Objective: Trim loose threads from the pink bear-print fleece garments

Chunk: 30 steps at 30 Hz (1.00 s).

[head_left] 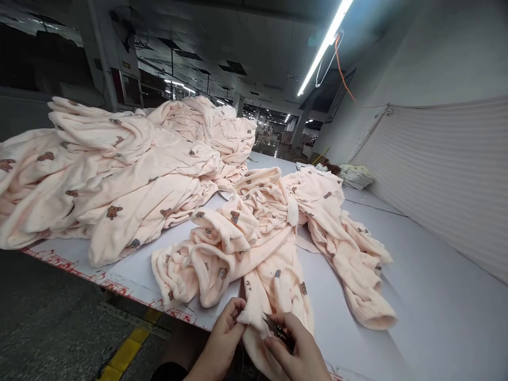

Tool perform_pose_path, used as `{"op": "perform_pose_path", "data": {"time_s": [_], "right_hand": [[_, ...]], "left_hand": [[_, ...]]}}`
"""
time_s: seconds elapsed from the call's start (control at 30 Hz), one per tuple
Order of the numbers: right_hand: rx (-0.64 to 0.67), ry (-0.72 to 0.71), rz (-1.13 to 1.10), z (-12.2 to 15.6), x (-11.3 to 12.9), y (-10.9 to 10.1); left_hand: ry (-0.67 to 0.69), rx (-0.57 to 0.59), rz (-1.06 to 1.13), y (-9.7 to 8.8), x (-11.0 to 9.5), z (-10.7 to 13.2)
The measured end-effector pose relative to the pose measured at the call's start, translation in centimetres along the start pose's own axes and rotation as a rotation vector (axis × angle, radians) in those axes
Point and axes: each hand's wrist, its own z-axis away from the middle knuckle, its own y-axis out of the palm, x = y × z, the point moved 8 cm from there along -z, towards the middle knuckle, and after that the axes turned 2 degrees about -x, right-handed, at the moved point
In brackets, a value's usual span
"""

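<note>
Bottom middle: soft cloth (pixel 257 296) pinched by left fingers (pixel 233 307) | dark snips (pixel 282 334) gripped by curled right fingers (pixel 291 323) | cloth or left fingers could be nicked if snips slip

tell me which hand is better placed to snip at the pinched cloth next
Probably the right hand: it holds a dark pointed tool, seemingly snips, with the tip near the cloth. The left hand is busy pinching that cloth.
</note>
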Motion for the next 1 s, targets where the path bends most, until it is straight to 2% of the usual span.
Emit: {"op": "perform_pose_path", "data": {"time_s": [0.1,0.17,0.27,0.33,0.43,0.53,0.7,0.83,1.0], "right_hand": [[-0.082,-0.044,0.055,0.6,0.2,-0.2],[-0.114,-0.088,0.133,0.8,0.4,0.1],[-0.169,-0.156,0.169,0.5,0.7,-0.3],[-0.273,-0.160,0.207,-0.2,0.6,-1.5],[-0.375,-0.116,0.335,-1.8,0.5,-2.9],[-0.331,-0.108,0.387,-2.9,1.3,-3.0],[-0.095,-0.173,0.251,-2.1,3.0,-2.1],[-0.135,-0.299,0.344,-1.1,3.9,-2.4],[-0.165,-0.271,0.346,-1.5,3.5,-2.3]], "left_hand": [[-0.051,0.023,0.136,-0.1,0.0,0.0],[-0.041,-0.006,0.207,-0.8,0.0,0.1],[0.050,-0.060,0.100,-1.9,-0.8,0.3],[0.013,0.021,0.015,-1.4,-1.0,0.4],[-0.151,0.162,0.131,0.0,-0.7,0.6],[-0.184,0.167,0.372,0.6,-1.0,0.1],[-0.247,0.218,0.649,1.6,-0.9,-0.3],[-0.290,0.291,0.745,2.4,-1.1,0.1],[-0.264,0.303,0.705,2.4,-1.2,0.0]]}}
